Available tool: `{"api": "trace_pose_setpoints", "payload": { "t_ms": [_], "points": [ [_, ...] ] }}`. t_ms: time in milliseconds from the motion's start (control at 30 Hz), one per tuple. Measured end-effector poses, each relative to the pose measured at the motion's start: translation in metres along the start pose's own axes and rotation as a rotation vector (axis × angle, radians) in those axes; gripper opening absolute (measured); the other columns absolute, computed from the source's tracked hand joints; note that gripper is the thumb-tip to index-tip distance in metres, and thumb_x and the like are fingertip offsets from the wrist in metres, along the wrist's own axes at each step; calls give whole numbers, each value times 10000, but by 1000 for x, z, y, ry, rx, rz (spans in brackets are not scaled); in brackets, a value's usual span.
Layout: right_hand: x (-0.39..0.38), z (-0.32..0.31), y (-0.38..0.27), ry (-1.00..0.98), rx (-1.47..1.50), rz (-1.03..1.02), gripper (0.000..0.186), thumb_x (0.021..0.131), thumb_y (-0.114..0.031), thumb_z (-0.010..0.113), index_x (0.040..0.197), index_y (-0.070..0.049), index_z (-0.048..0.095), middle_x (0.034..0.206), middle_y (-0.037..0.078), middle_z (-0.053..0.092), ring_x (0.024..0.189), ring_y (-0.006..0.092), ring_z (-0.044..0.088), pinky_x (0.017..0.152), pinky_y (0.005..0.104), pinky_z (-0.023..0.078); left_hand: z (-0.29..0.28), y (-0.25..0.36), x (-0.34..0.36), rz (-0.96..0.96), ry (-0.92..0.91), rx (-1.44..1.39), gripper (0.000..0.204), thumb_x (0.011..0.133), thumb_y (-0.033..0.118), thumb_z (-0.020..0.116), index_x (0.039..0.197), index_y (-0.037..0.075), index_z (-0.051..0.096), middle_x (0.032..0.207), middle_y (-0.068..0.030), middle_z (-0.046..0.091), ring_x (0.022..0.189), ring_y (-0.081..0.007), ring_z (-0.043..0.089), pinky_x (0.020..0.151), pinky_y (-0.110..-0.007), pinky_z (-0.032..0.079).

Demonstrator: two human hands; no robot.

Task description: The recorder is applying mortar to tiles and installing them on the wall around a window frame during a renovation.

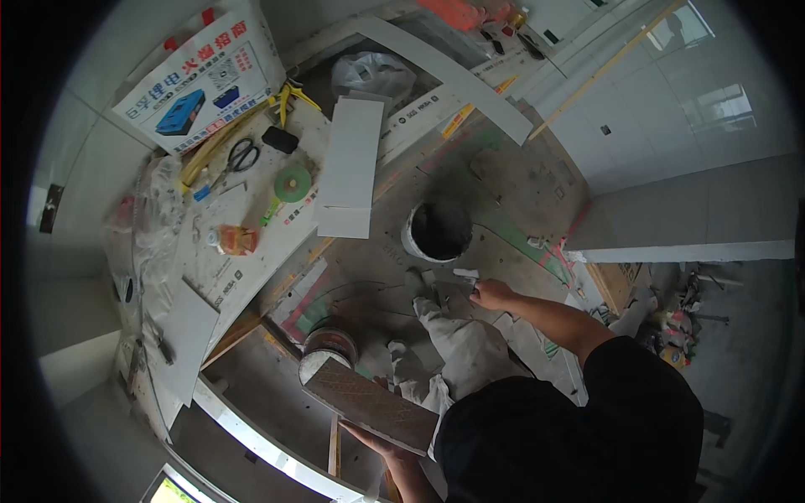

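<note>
My left hand (pixel 369 438) holds a rectangular brown tile (pixel 369 406) from below, its ridged back face up, low in the picture. My right hand (pixel 492 293) reaches forward to the floor and grips a small white tool or piece (pixel 466 273) right beside a white bucket (pixel 436 231) of dark grey mortar. My legs in pale dusty trousers (pixel 457 344) lie between the two hands.
A long white tile (pixel 349 168) lies ahead on cardboard sheets with scissors (pixel 241 156), a green disc (pixel 293 182), a small orange packet (pixel 237 241) and a printed box (pixel 201 75). A round tub (pixel 329 344) sits by the brown tile. White tiled walls stand at right; debris lies at far right.
</note>
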State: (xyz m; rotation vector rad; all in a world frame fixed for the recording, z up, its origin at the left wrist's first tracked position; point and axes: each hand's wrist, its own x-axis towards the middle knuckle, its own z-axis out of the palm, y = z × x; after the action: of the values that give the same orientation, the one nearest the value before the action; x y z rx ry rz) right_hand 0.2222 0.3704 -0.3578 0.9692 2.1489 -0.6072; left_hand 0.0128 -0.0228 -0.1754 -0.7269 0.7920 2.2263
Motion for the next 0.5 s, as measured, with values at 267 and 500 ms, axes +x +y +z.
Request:
{"api": "trace_pose_setpoints", "payload": {
  "t_ms": [267, 500],
  "points": [
    [143, -52, 134, 29, -457, -170, 204, 912, -122, 675, 914, -79, 874, 1004, 139, 839, 990, 353, 824, 809, 490, 671, 4, -75, 167, -43, 93, 353, 1065, 1065, 871, 389, 1722, 34, 431, 1600, -221, 622, 1427, -399, 641, 1188, -599, 536],
    [347, -72, 100, -231, -1083, -219, 225, 928, -101, 726, 1077, -126, 893, 1086, 40, 868, 997, 290, 834, 665, 572, 646, -62, -174, 203, -193, 174, 185, 1027, 1049, 856, 487, 1728, 89, 410, 1497, -215, 627, 1313, -383, 659, 1111, -540, 573]
  ]
}}
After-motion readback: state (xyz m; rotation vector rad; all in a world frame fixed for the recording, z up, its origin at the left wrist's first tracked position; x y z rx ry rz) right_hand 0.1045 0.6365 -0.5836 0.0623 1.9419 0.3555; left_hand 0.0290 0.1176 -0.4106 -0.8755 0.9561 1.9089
